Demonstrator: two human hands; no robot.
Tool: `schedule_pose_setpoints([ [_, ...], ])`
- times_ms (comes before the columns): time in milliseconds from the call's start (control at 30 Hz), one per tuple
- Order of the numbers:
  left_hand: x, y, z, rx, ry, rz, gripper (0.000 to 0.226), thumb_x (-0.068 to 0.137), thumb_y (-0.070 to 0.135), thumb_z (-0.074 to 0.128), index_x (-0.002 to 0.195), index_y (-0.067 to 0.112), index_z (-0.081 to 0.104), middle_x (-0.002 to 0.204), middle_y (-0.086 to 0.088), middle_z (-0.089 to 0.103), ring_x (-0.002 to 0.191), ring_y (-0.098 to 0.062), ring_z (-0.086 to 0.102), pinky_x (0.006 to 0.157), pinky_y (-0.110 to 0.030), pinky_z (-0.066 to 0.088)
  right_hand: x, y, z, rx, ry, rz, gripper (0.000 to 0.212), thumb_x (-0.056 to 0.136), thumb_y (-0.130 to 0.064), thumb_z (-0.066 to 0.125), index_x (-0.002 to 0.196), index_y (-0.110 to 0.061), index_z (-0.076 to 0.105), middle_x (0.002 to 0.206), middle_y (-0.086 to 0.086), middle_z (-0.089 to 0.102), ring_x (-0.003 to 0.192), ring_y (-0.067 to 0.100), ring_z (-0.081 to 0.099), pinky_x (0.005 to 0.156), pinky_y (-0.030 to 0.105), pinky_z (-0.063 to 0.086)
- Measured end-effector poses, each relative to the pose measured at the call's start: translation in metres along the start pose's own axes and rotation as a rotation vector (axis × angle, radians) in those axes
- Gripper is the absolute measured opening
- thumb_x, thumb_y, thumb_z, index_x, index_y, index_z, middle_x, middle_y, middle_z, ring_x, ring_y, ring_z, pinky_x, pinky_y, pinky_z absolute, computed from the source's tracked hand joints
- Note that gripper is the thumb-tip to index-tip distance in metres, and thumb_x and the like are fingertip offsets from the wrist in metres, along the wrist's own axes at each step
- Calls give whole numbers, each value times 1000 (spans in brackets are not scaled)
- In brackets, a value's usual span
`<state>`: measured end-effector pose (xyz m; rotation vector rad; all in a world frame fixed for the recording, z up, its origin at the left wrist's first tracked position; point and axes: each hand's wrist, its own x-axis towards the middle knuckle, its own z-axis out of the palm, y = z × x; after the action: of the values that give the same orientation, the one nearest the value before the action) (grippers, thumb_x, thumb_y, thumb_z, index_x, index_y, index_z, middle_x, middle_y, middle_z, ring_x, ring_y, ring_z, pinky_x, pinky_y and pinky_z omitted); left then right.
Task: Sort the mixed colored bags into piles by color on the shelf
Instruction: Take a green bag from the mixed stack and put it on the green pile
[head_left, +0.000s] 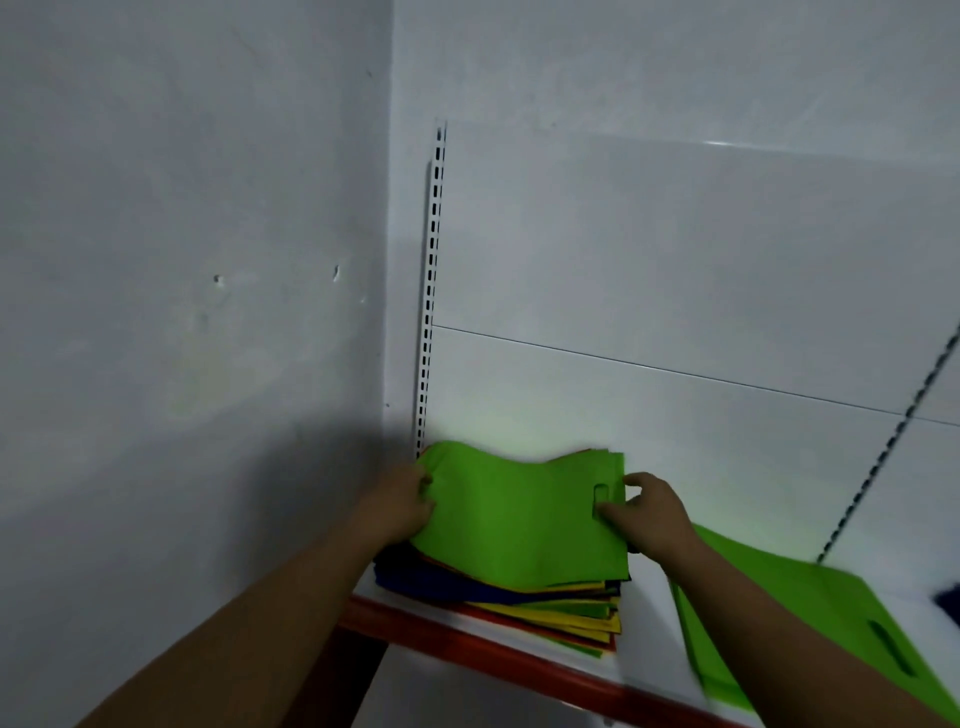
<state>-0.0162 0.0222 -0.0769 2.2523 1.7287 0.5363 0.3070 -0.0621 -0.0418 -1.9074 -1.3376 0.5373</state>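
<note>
A mixed stack of flat bags (561, 608) in blue, yellow, green and red lies at the shelf's left end. On top is a bright green bag (519, 514), bowed upward. My left hand (402, 501) grips its left edge. My right hand (649, 512) pinches its right edge beside the cut-out handle. To the right, a pile of green bags (810, 618) lies flat on the shelf.
The white shelf (644, 613) has a red front lip (498, 649). A slotted upright (431, 291) stands in the back left corner, another (893, 441) at the right. A dark blue item (948, 603) shows at the right edge. A wall closes the left side.
</note>
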Motion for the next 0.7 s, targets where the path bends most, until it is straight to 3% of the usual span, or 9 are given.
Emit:
schedule_pose_setpoints([
  [133, 7, -2, -4, -91, 7, -62, 38, 92, 27, 63, 128, 15, 60, 122, -11, 66, 106, -25, 63, 92, -30, 50, -1, 2, -8, 111, 2, 80, 60, 83, -17, 77, 135, -2, 52, 110, 18, 67, 80, 26, 71, 51, 34, 58],
  [233, 6, 1, -1, 3, -18, -11, 44, 95, 33, 57, 135, 17, 55, 128, -12, 64, 113, -27, 62, 94, -31, 49, -1, 7, -14, 139, -17, 73, 36, 84, -20, 76, 115, -4, 65, 94, 13, 73, 79, 28, 73, 65, 48, 63],
  [400, 0, 8, 8, 59, 10, 64, 39, 94, 37, 55, 130, 22, 59, 122, -9, 67, 107, -25, 65, 90, -31, 51, -4, 7, -15, 165, -52, 62, 25, 91, -33, 70, 95, -8, 73, 86, 11, 75, 76, 28, 74, 68, 50, 63],
  [567, 3, 14, 9, -271, 51, -17, 36, 88, 28, 72, 122, 16, 65, 118, -5, 65, 98, -17, 62, 83, -24, 46, -4, 5, -20, 302, -117, 113, 22, 91, -24, 72, 92, -2, 73, 84, 13, 77, 78, 31, 76, 76, 55, 61],
  [700, 7, 10, 13, -435, 26, -73, 42, 81, 13, 80, 120, 12, 65, 118, -9, 64, 96, -16, 60, 69, -14, 44, -2, 2, -22, 347, -144, 133, 15, 92, -13, 69, 94, 1, 73, 86, 16, 76, 78, 31, 76, 72, 49, 63],
])
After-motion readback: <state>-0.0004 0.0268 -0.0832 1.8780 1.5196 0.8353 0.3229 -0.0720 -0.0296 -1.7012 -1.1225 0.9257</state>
